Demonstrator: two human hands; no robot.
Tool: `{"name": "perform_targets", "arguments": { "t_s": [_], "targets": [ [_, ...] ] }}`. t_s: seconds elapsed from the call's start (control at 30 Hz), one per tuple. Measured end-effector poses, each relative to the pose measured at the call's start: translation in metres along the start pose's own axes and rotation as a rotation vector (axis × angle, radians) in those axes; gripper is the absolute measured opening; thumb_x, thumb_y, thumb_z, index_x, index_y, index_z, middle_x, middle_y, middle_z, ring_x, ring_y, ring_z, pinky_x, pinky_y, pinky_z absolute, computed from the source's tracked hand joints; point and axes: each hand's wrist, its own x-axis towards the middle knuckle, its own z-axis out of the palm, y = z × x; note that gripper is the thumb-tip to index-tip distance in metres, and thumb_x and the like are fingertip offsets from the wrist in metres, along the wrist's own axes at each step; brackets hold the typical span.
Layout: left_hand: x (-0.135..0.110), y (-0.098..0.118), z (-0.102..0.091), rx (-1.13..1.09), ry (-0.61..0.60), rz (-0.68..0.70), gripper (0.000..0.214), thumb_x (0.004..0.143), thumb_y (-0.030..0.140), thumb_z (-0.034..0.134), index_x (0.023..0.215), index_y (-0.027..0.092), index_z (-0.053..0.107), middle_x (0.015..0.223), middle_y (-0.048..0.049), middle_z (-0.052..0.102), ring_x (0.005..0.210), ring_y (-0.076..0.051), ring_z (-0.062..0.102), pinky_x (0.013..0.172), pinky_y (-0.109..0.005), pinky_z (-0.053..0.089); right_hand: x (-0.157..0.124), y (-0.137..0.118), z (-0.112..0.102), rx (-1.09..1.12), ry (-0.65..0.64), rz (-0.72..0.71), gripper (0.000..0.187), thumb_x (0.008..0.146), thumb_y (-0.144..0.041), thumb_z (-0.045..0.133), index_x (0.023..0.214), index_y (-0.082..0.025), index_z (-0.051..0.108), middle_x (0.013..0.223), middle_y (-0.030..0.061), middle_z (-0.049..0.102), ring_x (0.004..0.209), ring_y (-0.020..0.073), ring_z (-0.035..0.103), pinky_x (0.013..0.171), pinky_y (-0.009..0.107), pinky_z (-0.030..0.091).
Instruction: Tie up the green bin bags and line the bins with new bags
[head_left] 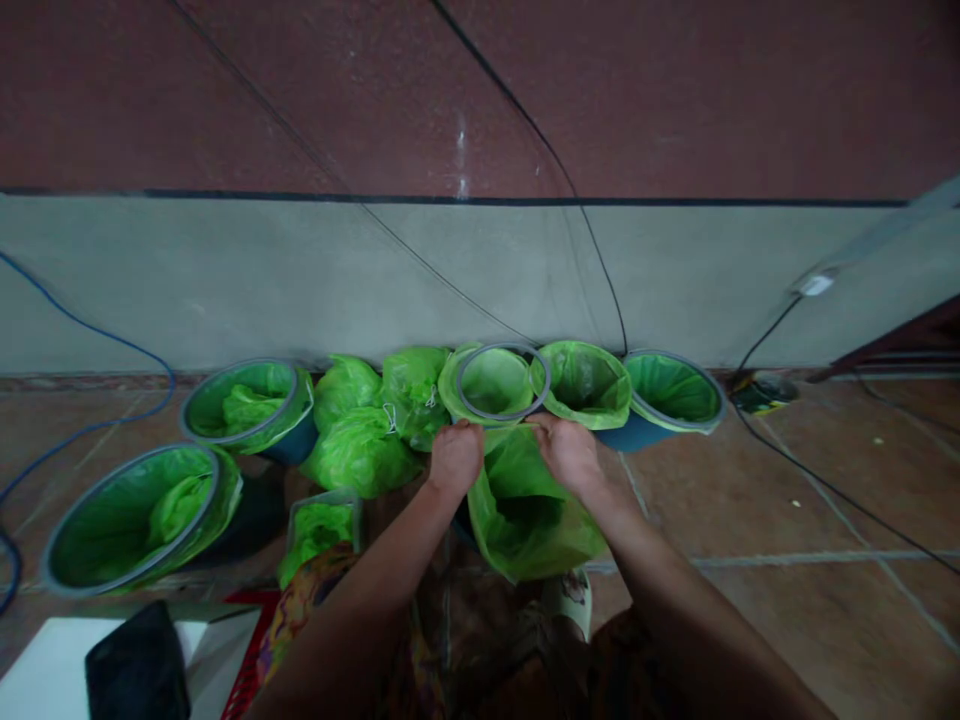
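My left hand (454, 456) and my right hand (570, 452) are both closed on the far edge of a green plastic bag (525, 510) that lines a small bin right in front of me. The bag's mouth gapes open between my wrists. Just beyond my fingers stands another small bin with a grey ring (501, 384) clamped over its green liner.
A row of green-lined bins runs along the wall: two large ones at left (131, 520) (247, 405), two at right (586, 382) (671, 395). Tied green bags (367, 420) lie between them. Cables cross the tiled floor. A white board (45, 670) sits at bottom left.
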Motion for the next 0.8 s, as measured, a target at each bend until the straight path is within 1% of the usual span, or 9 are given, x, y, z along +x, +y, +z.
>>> {"name": "perform_targets", "arguments": {
  "t_s": [0.17,0.3,0.43,0.5,0.57,0.63,0.67,0.73,0.8],
  "targets": [
    [0.002,-0.012,-0.001,-0.008,0.034,-0.074,0.033,0.094,0.021,0.039,0.09,0.015,0.071,0.092,-0.0112,0.07,0.084,-0.022,0.068,0.078,-0.032,0.049,0.006,0.02,0.001,0.108,0.028,0.107,0.034,0.093,-0.026,0.045,0.115,-0.024,0.071,0.104,0.0073,0.075,0.097,0.0227,0.068,0.083,0.03,0.049],
    [0.003,-0.02,-0.004,-0.016,0.096,-0.123,0.03,0.094,0.021,0.04,0.093,0.016,0.07,0.093,-0.0093,0.07,0.083,-0.021,0.067,0.079,-0.032,0.048,0.009,0.036,-0.007,0.14,0.023,0.168,0.033,0.092,-0.025,0.046,0.109,-0.022,0.074,0.103,0.0073,0.075,0.097,0.0224,0.068,0.081,0.028,0.049],
    [0.003,-0.024,-0.008,-0.009,0.161,-0.168,0.029,0.093,0.02,0.04,0.095,0.016,0.068,0.095,-0.009,0.069,0.086,-0.02,0.065,0.082,-0.032,0.047,0.009,0.052,-0.015,0.081,-0.098,0.202,0.032,0.09,-0.024,0.046,0.1,-0.018,0.076,0.097,0.0088,0.075,0.092,0.0229,0.069,0.076,0.028,0.048],
    [0.003,-0.023,-0.009,-0.022,0.174,-0.163,0.028,0.094,0.021,0.04,0.095,0.016,0.068,0.095,-0.0089,0.069,0.087,-0.02,0.064,0.084,-0.032,0.046,0.008,0.054,-0.016,0.054,-0.165,0.197,0.03,0.089,-0.025,0.049,0.103,-0.017,0.075,0.101,0.0098,0.075,0.096,0.0236,0.068,0.078,0.029,0.048],
    [0.003,-0.02,-0.009,-0.049,0.174,-0.13,0.027,0.094,0.02,0.041,0.095,0.016,0.067,0.094,-0.0084,0.068,0.087,-0.019,0.064,0.085,-0.031,0.045,0.007,0.049,-0.013,0.04,-0.151,0.163,0.037,0.085,-0.026,0.058,0.119,-0.015,0.068,0.114,0.0117,0.071,0.105,0.0254,0.065,0.085,0.03,0.048],
    [0.002,-0.015,-0.006,-0.091,0.178,-0.058,0.025,0.093,0.019,0.042,0.093,0.017,0.067,0.093,-0.0076,0.068,0.088,-0.018,0.063,0.086,-0.03,0.045,0.005,0.037,-0.008,0.042,-0.077,0.084,0.059,0.079,-0.028,0.067,0.135,-0.015,0.055,0.127,0.0138,0.064,0.116,0.0267,0.059,0.094,0.033,0.045],
    [0.002,-0.011,-0.005,-0.115,0.18,-0.014,0.024,0.093,0.019,0.043,0.092,0.017,0.067,0.092,-0.0072,0.068,0.089,-0.018,0.063,0.087,-0.03,0.045,0.004,0.03,-0.004,0.049,-0.044,0.03,0.065,0.078,-0.028,0.069,0.139,-0.015,0.051,0.131,0.0141,0.062,0.12,0.0266,0.057,0.097,0.034,0.044],
    [0.001,-0.005,-0.002,-0.161,0.183,0.068,0.022,0.093,0.018,0.044,0.091,0.017,0.066,0.09,-0.0066,0.068,0.088,-0.018,0.063,0.087,-0.03,0.045,0.002,0.015,0.002,0.064,-0.007,-0.077,0.062,0.08,-0.028,0.068,0.138,-0.016,0.051,0.133,0.0129,0.06,0.123,0.0251,0.054,0.101,0.034,0.041],
    [0.0,0.0,0.001,-0.196,0.183,0.12,0.021,0.092,0.018,0.046,0.091,0.017,0.066,0.09,-0.0063,0.067,0.088,-0.017,0.063,0.086,-0.029,0.045,0.0,0.001,0.006,0.063,-0.019,-0.151,0.045,0.085,-0.026,0.062,0.129,-0.02,0.059,0.127,0.01,0.064,0.118,0.0229,0.057,0.099,0.032,0.04]
  ]
}}
